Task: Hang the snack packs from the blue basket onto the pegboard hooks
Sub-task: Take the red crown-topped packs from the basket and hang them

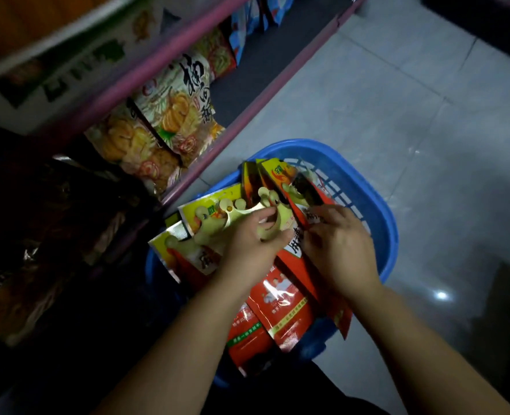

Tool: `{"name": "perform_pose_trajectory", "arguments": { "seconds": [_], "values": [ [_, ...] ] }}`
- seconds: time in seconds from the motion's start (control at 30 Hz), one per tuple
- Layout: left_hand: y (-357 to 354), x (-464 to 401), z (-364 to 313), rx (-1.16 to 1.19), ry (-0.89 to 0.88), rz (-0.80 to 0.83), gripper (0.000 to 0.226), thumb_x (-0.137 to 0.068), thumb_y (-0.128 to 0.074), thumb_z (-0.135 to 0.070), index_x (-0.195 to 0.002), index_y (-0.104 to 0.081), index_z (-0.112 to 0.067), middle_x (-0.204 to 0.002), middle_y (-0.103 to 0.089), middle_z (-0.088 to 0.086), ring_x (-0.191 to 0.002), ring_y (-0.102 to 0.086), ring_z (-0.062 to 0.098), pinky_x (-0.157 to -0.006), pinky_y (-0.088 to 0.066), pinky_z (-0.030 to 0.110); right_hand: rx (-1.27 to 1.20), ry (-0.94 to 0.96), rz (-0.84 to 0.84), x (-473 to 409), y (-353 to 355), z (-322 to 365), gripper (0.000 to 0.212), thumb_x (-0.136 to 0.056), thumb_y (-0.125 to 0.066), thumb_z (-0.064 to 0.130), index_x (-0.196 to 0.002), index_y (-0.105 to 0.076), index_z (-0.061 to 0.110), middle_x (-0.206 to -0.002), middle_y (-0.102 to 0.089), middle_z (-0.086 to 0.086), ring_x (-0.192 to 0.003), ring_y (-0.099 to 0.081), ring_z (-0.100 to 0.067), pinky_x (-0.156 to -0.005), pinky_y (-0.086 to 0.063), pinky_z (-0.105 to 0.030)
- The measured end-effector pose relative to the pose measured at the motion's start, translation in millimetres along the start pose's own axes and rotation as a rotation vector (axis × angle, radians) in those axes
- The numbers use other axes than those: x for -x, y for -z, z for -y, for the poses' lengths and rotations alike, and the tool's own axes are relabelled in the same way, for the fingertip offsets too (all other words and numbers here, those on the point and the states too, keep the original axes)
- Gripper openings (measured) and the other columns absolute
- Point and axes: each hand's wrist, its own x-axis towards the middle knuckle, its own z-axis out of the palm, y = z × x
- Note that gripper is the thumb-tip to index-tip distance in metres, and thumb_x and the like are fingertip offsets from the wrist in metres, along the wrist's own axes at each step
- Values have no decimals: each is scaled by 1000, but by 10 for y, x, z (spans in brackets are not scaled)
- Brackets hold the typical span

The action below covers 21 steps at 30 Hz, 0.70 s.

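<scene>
Fingers [270, 218] pinch snack packs [280, 313] | blue basket [382, 223] rim beside shelf edge [205, 166]

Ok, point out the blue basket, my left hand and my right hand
blue basket [380, 205], head view, on its bare far right rim.
left hand [247, 247], head view, on the back of the hand.
right hand [342, 250], head view, on the back of the hand.

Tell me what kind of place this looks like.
Probably a small shop aisle: snack bags stocked on a low shelf, a blue basket of snack packs on a tiled floor.
</scene>
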Motion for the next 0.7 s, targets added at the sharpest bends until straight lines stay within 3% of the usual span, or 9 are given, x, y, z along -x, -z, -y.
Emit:
{"name": "perform_pose_trajectory", "arguments": {
  "seconds": [0.07,0.13,0.2,0.3,0.43,0.5,0.57,0.63,0.7],
  "values": [
    [68,-34,-35,-13,-50,-107,34,-85,-66,-6,-104,-56,-32,-95,-59,-9,-81,-56,1,-65,-44,17,-71,20,-64,15,44,75,12,-77,-70,14,-76,-74,3,-100,-73,-9,-93,-66,-30,-76,-50,-32],
    [304,-54,-23,12,-70,-192,36,-84,-60,5,-103,-57,-26,-90,-60,-3,-74,-57,5,-57,-46,14,-215,87,-106,76,79,152,20,-79,-59,21,-72,-69,5,-103,-72,-7,-94,-66,-25,-80,-48,-29],
    [605,-12,8,15,-76,-263,31,-84,-56,6,-101,-61,-20,-88,-62,0,-72,-57,9,-60,-46,20,-335,187,-47,147,68,211,21,-79,-55,25,-70,-63,8,-115,-67,-7,-104,-63,-23,-88,-47,-28],
    [923,99,75,42,-83,-336,26,-86,-57,-1,-84,-65,-25,-79,-66,-5,-68,-59,9,-58,-46,22,-361,200,253,200,-20,256,28,-84,-61,40,-74,-61,14,-138,-53,-5,-128,-48,-20,-102,-42,-36],
    [1035,152,93,100,-86,-316,16,-84,-66,-9,-81,-66,-25,-68,-71,-10,-62,-65,4,-55,-51,19,-335,142,226,-14,-61,244,25,-85,-66,40,-89,-62,16,-125,-57,-1,-114,-54,-21,-92,-47,-37],
    [1036,154,85,73,-126,-314,18,-83,-69,-12,-77,-65,-28,-66,-72,-16,-59,-66,-2,-50,-51,15,-297,161,226,-223,-71,226,47,-78,-72,44,-114,-59,16,-128,-53,-3,-116,-51,-21,-95,-44,-35],
    [1042,171,55,77,-146,-354,20,-82,-69,-11,-75,-64,-28,-64,-71,-18,-57,-65,-3,-46,-49,12,-293,148,326,-421,-77,223,83,-70,-76,51,-138,-43,18,-140,-46,-3,-126,-42,-22,-103,-35,-34],
    [1049,207,12,75,-131,-388,20,-82,-69,-10,-74,-64,-28,-62,-71,-16,-55,-66,-2,-45,-48,12,-293,118,411,-579,-83,250,104,-63,-81,52,-147,-30,18,-144,-44,-5,-132,-39,-23,-107,-31,-36],
    [1045,256,-40,61,-89,-405,19,-84,-68,-11,-74,-65,-27,-63,-71,-14,-56,-67,1,-45,-49,14,-302,64,442,-681,-83,273,106,-58,-85,48,-145,-33,17,-140,-48,-7,-130,-41,-26,-110,-32,-43]
  ]
}}
